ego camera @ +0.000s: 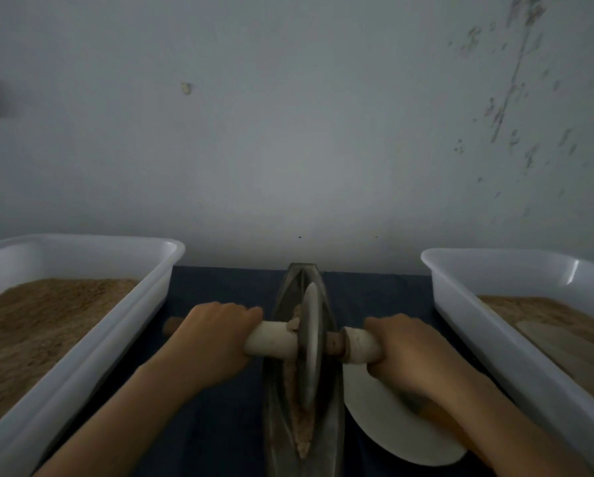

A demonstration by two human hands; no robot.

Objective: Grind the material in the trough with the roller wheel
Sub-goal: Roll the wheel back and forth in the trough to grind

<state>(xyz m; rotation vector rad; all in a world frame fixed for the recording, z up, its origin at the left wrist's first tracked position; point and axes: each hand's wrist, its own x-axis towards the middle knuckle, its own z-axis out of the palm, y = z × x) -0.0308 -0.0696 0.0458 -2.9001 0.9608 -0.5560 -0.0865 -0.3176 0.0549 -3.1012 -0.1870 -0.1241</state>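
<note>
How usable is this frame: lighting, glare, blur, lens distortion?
Head view: dim and flat, the wall grey with darker corners; small glare on the right tub's rim; slight softness on both hands, left and right; wide-angle bowing splays the left tub outward; wheel and trough stay readable.

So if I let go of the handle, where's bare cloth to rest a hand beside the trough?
Dark cloth lies bare between the left tub and the trough, wider toward the wall. On the right, the strip from trough to right tub is bare only near the wall; nearer you a white plate fills it. Left hand and right hand grip the roller's handles.
</note>
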